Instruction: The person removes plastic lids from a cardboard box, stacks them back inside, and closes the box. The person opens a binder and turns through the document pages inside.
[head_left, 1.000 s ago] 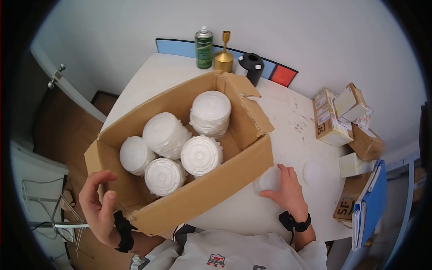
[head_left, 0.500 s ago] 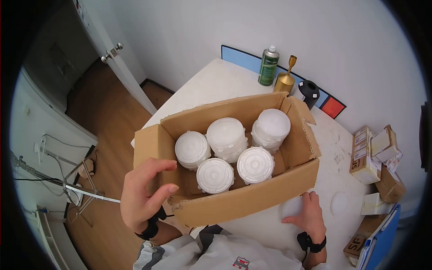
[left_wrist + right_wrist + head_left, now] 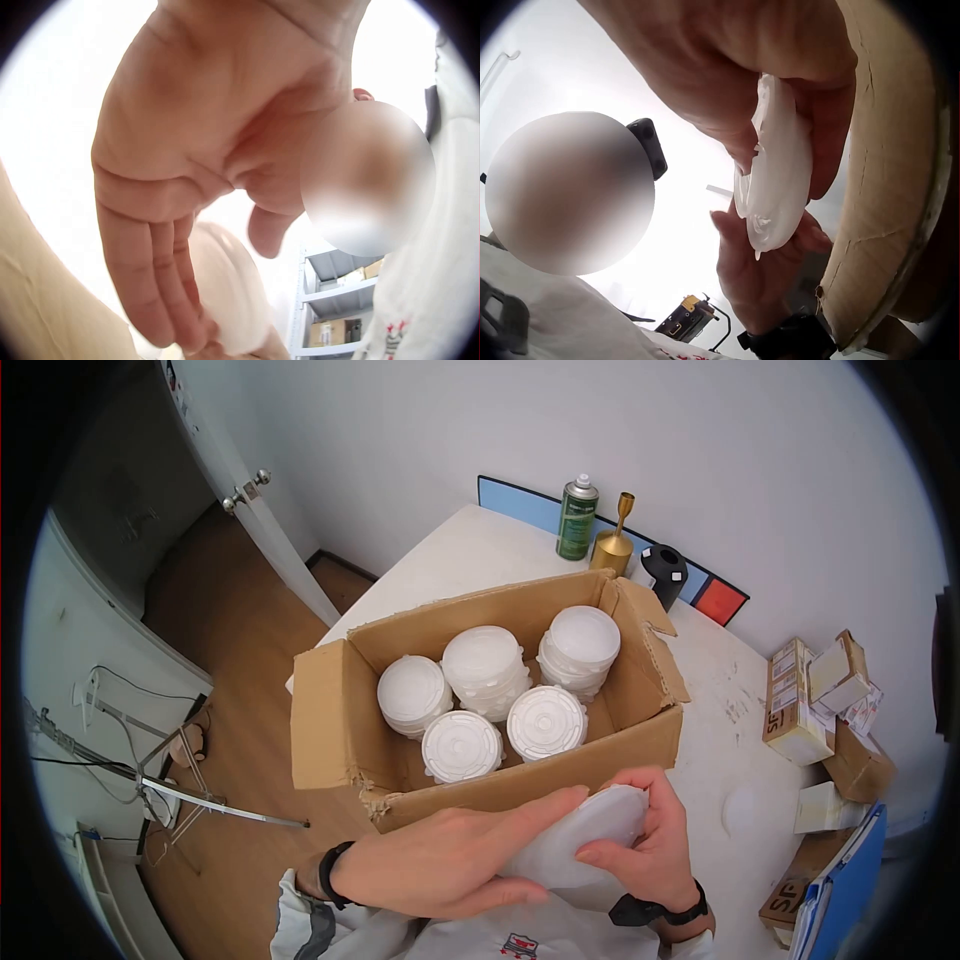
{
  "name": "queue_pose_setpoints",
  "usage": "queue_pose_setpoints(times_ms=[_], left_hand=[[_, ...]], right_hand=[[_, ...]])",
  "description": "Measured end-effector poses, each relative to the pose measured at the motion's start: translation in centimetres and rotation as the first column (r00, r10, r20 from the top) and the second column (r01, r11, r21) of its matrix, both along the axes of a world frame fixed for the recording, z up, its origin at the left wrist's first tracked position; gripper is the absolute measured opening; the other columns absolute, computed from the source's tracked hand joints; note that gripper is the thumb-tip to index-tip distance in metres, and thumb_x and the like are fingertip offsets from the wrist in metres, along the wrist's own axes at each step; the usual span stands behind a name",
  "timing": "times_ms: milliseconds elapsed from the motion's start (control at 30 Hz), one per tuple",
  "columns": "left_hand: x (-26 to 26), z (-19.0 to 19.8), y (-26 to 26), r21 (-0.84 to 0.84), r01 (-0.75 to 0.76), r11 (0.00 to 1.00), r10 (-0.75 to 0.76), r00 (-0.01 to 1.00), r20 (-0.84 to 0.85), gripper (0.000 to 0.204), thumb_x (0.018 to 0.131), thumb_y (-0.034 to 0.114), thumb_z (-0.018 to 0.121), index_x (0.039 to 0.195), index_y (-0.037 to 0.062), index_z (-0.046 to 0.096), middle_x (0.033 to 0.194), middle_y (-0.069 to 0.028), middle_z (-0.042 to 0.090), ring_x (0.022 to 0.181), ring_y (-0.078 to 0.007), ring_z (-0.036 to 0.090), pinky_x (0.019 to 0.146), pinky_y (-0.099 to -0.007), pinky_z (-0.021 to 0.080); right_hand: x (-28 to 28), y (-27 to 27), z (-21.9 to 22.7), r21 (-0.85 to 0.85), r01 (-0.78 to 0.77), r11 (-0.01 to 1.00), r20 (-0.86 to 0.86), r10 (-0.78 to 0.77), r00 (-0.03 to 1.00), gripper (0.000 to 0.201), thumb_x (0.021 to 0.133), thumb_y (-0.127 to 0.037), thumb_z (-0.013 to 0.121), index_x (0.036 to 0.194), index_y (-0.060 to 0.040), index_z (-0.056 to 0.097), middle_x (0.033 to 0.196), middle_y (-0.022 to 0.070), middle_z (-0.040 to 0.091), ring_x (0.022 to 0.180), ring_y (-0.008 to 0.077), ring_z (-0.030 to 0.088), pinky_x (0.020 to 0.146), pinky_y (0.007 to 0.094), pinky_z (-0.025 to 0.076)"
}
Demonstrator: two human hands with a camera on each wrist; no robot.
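A small stack of white translucent plastic lids is held up in front of the box's near side. My right hand pinches it, with the thumb on the near face and the fingers behind. From the other side comes my left hand, its fingers nearly straight along the stack's left edge and its thumb spread apart. In the right wrist view, the lids show edge-on, with the left hand's thumb and fingers to either side of their lower end. An open cardboard box holds several stacks of white lids.
Another round translucent lid lies on the white table, right of the box. Small cartons and a blue folder stand along the right side. Behind the box are a green spray can, a gold candlestick and a black object.
My right hand has lifted the lids from the table beside the box. The left hand has moved right, from the box's left end to the lids. The head view has shifted.
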State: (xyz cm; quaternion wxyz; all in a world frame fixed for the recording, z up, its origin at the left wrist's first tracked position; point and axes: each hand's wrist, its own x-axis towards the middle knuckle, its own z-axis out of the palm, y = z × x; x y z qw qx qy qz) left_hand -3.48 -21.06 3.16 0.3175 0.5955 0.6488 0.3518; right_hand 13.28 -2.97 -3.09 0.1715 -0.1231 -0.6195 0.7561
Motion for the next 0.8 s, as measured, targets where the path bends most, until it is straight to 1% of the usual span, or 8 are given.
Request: queue_pose_setpoints(times_ms=[100, 167, 267, 333, 400, 567, 667, 800], left_hand=[[-0.7, 0.1, -1.3, 0.03, -0.143, 0.989, 0.143, 0.99, -0.003, 0.065, 0.093, 0.014, 0.073, 0.151, 0.0023, 0.045, 0.119, -0.0203, 0.067, 0.101, -0.0348, 0.069, 0.082, -0.0358, 0.057], [-2.6, 1.5, -3.1, 0.239, -0.484, 0.842, 0.521, 0.844, -0.13, 0.06, 0.093, 0.01, 0.071, 0.147, 0.0022, 0.047, 0.112, -0.0181, 0.071, 0.097, -0.0344, 0.072, 0.082, -0.0328, 0.057], [-6.6, 3.2, -3.4, 0.422, -0.688, 0.59, 0.8, 0.569, -0.192, 0.043, 0.092, 0.004, 0.068, 0.133, 0.0017, 0.058, 0.107, -0.0142, 0.074, 0.092, -0.0321, 0.072, 0.078, -0.0319, 0.058], [-8.8, 3.7, -3.3, 0.462, -0.55, 0.696, 0.672, 0.271, -0.69, 0.028, 0.087, -0.001, 0.065, 0.114, 0.003, 0.065, 0.104, -0.01, 0.073, 0.091, -0.029, 0.07, 0.074, -0.0343, 0.057], [-9.6, 2.4, -2.8, 0.407, -0.492, 0.769, 0.569, 0.239, -0.786, 0.025, 0.084, -0.001, 0.065, 0.109, 0.0038, 0.066, 0.098, -0.0094, 0.071, 0.087, -0.0286, 0.069, 0.071, -0.0362, 0.057], [-11.3, -4.0, -2.8, 0.175, -0.407, 0.896, 0.308, 0.287, -0.907, 0.027, 0.08, 0.008, 0.072, 0.106, 0.0069, 0.067, 0.091, -0.0079, 0.068, 0.088, -0.0271, 0.068, 0.077, -0.0385, 0.055], [-10.9, -4.8, -3.6, 0.006, -0.335, 0.942, 0.153, 0.415, -0.897, 0.046, 0.077, 0.03, 0.083, 0.114, 0.0087, 0.066, 0.097, -0.0072, 0.068, 0.104, -0.0263, 0.065, 0.105, -0.0405, 0.041], [-10.4, -4.8, -2.9, -0.022, -0.304, 0.953, 0.109, 0.406, -0.907, 0.043, 0.079, 0.033, 0.083, 0.11, 0.0086, 0.066, 0.097, -0.0082, 0.068, 0.101, -0.0266, 0.067, 0.101, -0.041, 0.043]], right_hand=[[-1.4, -0.4, -0.2, 0.137, 0.13, 0.982, -0.062, -0.123, 0.991, 0.053, 0.086, -0.006, 0.084, 0.123, -0.0014, 0.048, 0.103, 0.0093, 0.068, 0.098, 0.0144, 0.067, 0.085, 0.0307, 0.057], [-2.5, 0.5, 0.0, 0.09, 0.185, 0.979, -0.131, -0.173, 0.976, 0.037, 0.091, -0.003, 0.076, 0.119, -0.0006, 0.052, 0.1, 0.0096, 0.069, 0.097, 0.0146, 0.067, 0.085, 0.0308, 0.055], [-5.3, 1.8, 1.1, 0.562, 0.37, 0.74, -0.305, -0.23, 0.924, 0.016, 0.092, 0.006, 0.062, 0.106, -0.0011, 0.064, 0.1, 0.0129, 0.069, 0.095, 0.0237, 0.07, 0.08, 0.0337, 0.055], [-8.1, 1.5, 2.2, 0.678, 0.35, 0.646, -0.394, -0.082, 0.916, 0.018, 0.091, 0.004, 0.065, 0.108, -0.0016, 0.064, 0.104, 0.0145, 0.068, 0.101, 0.0279, 0.068, 0.085, 0.0366, 0.054], [-9.8, 0.4, 2.4, 0.773, 0.359, 0.523, -0.461, 0.074, 0.884, 0.021, 0.09, 0.001, 0.068, 0.11, -0.0022, 0.065, 0.108, 0.016, 0.067, 0.107, 0.0322, 0.066, 0.09, 0.0395, 0.053], [-9.8, -0.7, 0.5, 0.991, -0.111, 0.073, 0.085, 0.285, 0.955, 0.051, 0.09, -0.045, 0.073, 0.119, -0.0033, 0.066, 0.128, 0.0194, 0.061, 0.129, 0.0386, 0.052, 0.108, 0.0469, 0.041], [-9.2, -0.1, 1.6, 0.961, -0.22, 0.17, 0.15, 0.351, 0.924, 0.063, 0.088, -0.058, 0.069, 0.122, -0.0039, 0.066, 0.128, 0.0202, 0.061, 0.129, 0.0388, 0.053, 0.105, 0.046, 0.043], [-10.4, -1.2, 1.5, 0.963, -0.243, 0.116, 0.161, 0.476, 0.865, 0.064, 0.089, -0.058, 0.069, 0.121, -0.0024, 0.065, 0.13, 0.0198, 0.06, 0.13, 0.0357, 0.053, 0.103, 0.0458, 0.045]])
